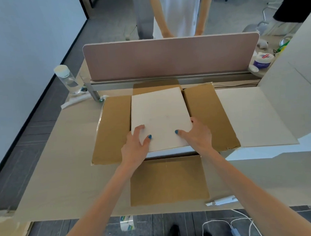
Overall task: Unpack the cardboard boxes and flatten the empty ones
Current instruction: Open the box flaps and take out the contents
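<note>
1. Since the next move is getting the contents out, here's the geometry that matters: the cardboard box (112,130) sits mid-worktop (64,165), dead ahead of me, with all four flaps folded out flat. The white panel (160,114) lies over its opening, between my hands.
2. Far left, off the job: a clear bottle (67,78) stands by the worktop's far-left corner, well apart from the box.
3. Left hand (136,145) grips the panel's near-left corner, thumb on the top face, fingers curled at the left edge.
4. The panel's long axis runs away from me toward the divider screen (166,59), skewed a little against the box walls. I hold the near short edge; the far end sits by the far flap. Both hands are equally near, one per near corner, so I judge it a two-handed lift.
5. Look: flat, plain off-white, no print I can make out, probably rigid. The near end seems raised. A pale strip shows under the near edge; whether that's more contents or the box interior, I can't tell.
6. Right hand (196,136) has its thumb on top and fingers wrapped round the right edge by the near-right corner.
7. Right of the box, a big pale sheet (248,114) lies flat against the right flap. Whether it's touching or tucked under, I can't tell. Probable set-down spot.
8. The box isn't empty yet, so flattening waits.
</note>
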Tool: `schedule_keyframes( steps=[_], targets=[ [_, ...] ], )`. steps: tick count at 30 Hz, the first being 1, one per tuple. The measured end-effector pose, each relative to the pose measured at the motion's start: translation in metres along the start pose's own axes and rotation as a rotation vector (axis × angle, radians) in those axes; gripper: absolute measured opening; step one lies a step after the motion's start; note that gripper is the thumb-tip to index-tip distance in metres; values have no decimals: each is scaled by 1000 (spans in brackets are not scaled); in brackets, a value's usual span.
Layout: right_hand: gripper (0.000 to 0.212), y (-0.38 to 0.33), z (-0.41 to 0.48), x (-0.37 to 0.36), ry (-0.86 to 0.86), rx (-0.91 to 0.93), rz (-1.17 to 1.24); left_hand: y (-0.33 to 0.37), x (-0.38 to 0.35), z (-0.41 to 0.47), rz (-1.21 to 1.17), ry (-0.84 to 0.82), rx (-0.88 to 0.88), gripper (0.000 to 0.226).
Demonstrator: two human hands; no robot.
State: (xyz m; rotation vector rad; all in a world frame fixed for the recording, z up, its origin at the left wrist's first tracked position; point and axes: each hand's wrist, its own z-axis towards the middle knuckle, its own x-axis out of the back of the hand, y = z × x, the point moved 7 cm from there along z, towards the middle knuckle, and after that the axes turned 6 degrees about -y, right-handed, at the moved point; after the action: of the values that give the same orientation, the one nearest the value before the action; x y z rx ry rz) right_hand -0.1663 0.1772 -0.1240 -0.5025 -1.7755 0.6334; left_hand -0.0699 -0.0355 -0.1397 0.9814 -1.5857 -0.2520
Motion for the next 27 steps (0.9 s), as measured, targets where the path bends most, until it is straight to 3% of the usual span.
schedule_keyframes(
  steps=[9,17,27],
  targets=[
    [42,-49,-21,67,132,181,139,57,57,-36,16,180,-57,32],
    [47,-63,-32,169,279,271,168,160,88,-74,23,346,-213,30],
    [36,27,-30,296,407,191,231,290,20,-69,67,331,-404,33]
  ],
)
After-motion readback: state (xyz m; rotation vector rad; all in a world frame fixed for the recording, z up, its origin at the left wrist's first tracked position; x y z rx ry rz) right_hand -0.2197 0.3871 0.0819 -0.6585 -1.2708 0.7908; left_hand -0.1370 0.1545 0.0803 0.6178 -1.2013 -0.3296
